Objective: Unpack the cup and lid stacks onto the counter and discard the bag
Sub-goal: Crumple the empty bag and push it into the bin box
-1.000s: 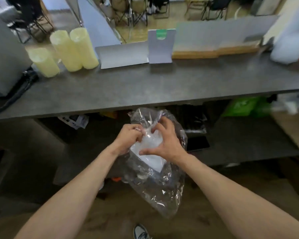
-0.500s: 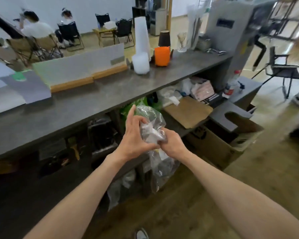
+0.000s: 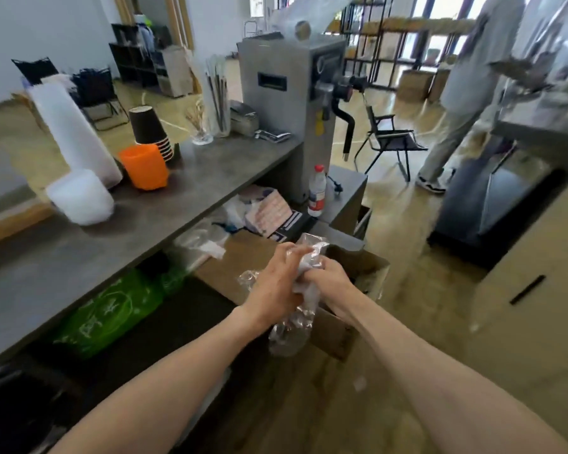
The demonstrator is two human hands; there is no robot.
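Crumpling the clear plastic bag (image 3: 292, 326) with both hands, the person is standing at the end of the grey counter (image 3: 184, 204). Left hand (image 3: 273, 283) is curled around the upper wad of film, fingers closed over it; right hand (image 3: 330, 280) is closed on the same wad from the other side, knuckles touching the left fingers. A loose tail of the bag is hanging down below both fists, long axis roughly vertical, with a small tuft sticking up above them.

Key relation: an open cardboard box (image 3: 358, 273) is sitting on the floor just behind and to the right of the hands, its mouth facing up. The bag is hovering over the box's near left edge, so the drop is looking like forward, right and down. Right hand is nearer the opening; left hand is nearer the counter shelf. I'm judging the box to be the discard spot, though its contents are too blurred to confirm.

Stacks are looking already out: a tall translucent cup stack (image 3: 76, 132) is leaning on the counter, a short white lid stack (image 3: 79, 198) just in front of it, an orange cup (image 3: 144, 167) and dark paper cups (image 3: 150, 131) beside them, all well apart from the hands.

Writing: a green bag (image 3: 109, 316) under the counter is showing white characters, not readable. A bottle (image 3: 317, 191) with a red cap and red-and-white label is standing by the grey machine (image 3: 289, 93); label text too small. No brand legible.
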